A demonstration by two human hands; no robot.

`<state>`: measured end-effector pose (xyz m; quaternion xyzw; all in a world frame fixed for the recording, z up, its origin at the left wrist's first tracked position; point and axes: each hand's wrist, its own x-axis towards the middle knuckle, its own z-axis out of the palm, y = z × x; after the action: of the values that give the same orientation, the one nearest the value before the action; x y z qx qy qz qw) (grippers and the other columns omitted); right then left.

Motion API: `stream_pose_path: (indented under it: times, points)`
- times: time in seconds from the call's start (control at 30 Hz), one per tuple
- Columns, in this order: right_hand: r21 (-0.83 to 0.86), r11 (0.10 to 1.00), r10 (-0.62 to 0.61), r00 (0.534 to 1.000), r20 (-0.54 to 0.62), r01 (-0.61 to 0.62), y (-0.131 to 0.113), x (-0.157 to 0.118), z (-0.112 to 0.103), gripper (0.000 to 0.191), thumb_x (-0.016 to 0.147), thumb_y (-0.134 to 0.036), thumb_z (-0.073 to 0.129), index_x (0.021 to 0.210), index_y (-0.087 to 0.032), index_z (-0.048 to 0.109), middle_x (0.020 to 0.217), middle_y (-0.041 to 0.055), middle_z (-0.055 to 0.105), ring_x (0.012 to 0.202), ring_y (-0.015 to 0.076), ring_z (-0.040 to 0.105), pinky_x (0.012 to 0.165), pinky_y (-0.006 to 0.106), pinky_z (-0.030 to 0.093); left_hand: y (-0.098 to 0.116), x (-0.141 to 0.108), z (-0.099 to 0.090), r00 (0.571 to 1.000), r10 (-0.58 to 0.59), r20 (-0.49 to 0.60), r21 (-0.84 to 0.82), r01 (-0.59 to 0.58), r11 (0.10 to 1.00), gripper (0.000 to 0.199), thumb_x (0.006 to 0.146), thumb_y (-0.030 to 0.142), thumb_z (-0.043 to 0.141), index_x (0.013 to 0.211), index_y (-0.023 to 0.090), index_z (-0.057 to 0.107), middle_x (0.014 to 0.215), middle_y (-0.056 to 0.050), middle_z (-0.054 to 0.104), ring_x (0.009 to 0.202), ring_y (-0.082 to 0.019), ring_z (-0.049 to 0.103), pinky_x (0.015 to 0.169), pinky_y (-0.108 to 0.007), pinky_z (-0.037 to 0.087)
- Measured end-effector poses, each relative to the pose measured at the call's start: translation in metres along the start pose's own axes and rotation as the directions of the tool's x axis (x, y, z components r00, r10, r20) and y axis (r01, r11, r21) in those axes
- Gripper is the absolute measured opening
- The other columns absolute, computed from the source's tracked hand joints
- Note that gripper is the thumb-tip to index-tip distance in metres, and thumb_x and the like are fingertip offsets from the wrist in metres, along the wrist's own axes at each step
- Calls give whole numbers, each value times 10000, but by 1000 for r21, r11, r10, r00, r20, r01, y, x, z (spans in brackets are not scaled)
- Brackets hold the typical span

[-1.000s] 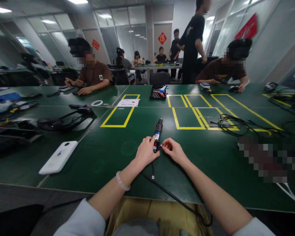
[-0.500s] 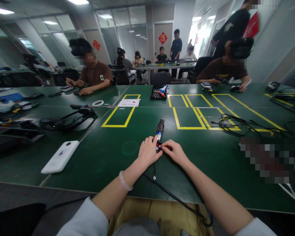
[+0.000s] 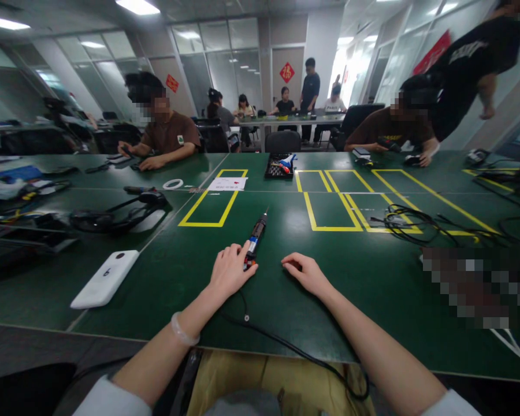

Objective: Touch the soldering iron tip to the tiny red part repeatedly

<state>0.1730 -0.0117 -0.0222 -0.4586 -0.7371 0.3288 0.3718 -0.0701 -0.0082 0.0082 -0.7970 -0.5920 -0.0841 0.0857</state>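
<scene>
at the near middle of the counter [image 3: 190,271], between the yellow frame [image 3: 205,224] on the left and the pair further right, is the tool [image 3: 258,230], its thin tip pointing away and a little to the right. the left hand [image 3: 231,266] holds it by the near end, fingers closed about it and thumb along the near side, with bits of red showing in the grip; whether the tool rests on the counter cannot be told. the right hand [image 3: 305,273] is apart from it, to the right, fingers bent in a narrow curl with nothing seen in them; whether the tips meet cannot be told. nearer the edge lie a small metal ring [image 3: 247,318] on a thin wire and a black cable [image 3: 281,341], which runs over the edge to the right. a white case [image 3: 106,279] lies well to the left, a headset [image 3: 95,222] beyond it. past the tool's tip is a black tray [image 3: 267,171] of small things; a black tangle of cords [image 3: 394,216] lies to the right.
</scene>
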Motion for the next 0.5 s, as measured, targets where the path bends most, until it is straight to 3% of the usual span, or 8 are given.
stream_pose_path:
  times: [0.33,0.5]
  points:
    - [-40,999,-18,998,63,21,3,0,1,172,885,-262,528,917,-179,676,791,24,656,701,143,575,647,244,427,-143,-28,-2,962,-270,34,210,257,943,655,869,574,335,1387,183,425,1184,-164,534,1076,-321,485,946,-434,321]
    - [-51,999,-8,997,75,12,1,0,0,172,885,-266,529,917,-182,676,801,26,659,704,144,577,650,246,431,-199,-40,-5,927,-372,37,318,342,884,642,876,582,343,1377,187,412,1220,-140,545,1126,-320,460,1003,-461,264]
